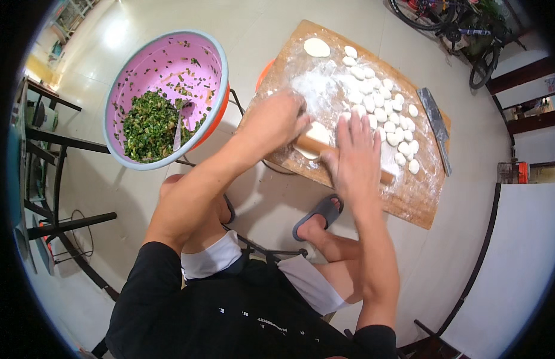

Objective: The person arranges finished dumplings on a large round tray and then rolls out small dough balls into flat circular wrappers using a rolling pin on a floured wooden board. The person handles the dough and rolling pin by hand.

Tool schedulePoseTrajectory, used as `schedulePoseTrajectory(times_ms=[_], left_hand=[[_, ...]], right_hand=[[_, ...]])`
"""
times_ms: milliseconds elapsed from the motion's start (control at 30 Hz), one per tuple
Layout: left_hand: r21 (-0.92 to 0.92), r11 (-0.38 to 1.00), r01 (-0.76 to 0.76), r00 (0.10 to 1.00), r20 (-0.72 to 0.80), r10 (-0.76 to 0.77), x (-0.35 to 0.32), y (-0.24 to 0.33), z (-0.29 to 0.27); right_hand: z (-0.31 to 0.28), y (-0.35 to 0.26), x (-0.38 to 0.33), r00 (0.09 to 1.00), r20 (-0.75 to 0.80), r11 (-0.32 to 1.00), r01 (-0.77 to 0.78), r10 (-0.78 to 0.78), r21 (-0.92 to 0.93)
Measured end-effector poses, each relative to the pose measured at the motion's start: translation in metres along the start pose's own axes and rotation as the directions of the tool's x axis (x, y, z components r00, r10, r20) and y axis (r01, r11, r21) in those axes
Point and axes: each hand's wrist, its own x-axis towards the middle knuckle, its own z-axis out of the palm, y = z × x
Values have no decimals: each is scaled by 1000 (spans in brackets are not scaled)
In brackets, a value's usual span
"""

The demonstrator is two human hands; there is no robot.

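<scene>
On a floured wooden board, my left hand has its fingers curled and pinched at the left edge of a flat dough wrapper. A wooden rolling pin lies across that wrapper. The palm of my right hand presses on the pin, its fingers stretched forward over it and its thumb alongside. The pin's right end shows past this hand. Just beyond the right fingertips lie several small dough pieces. One rolled wrapper rests at the board's far left corner.
A pink bowl with chopped green filling and a spoon stands left of the board. A flat dark blade-like tool lies along the board's right edge. Bicycles stand at the far right; a black metal frame is at left.
</scene>
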Motion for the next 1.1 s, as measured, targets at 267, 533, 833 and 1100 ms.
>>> schedulePoseTrajectory(times_ms=[267,533,833,1100], left_hand=[[54,998,25,988,150,-33,-4,28,0],[10,1000,8,985,175,-10,12,17,6],[-18,999,-50,994,96,51,108,-15,-18],[77,994,-74,991,-108,82,140,5,1]], right_hand=[[6,-6,-59,988,-149,965,86,-50,248],[-2,-5,-62,987,-148,944,111,-67,311],[-3,-2,-56,989,-134,922,115,-70,371],[6,5,-58,986,-146,917,128,-77,377]])
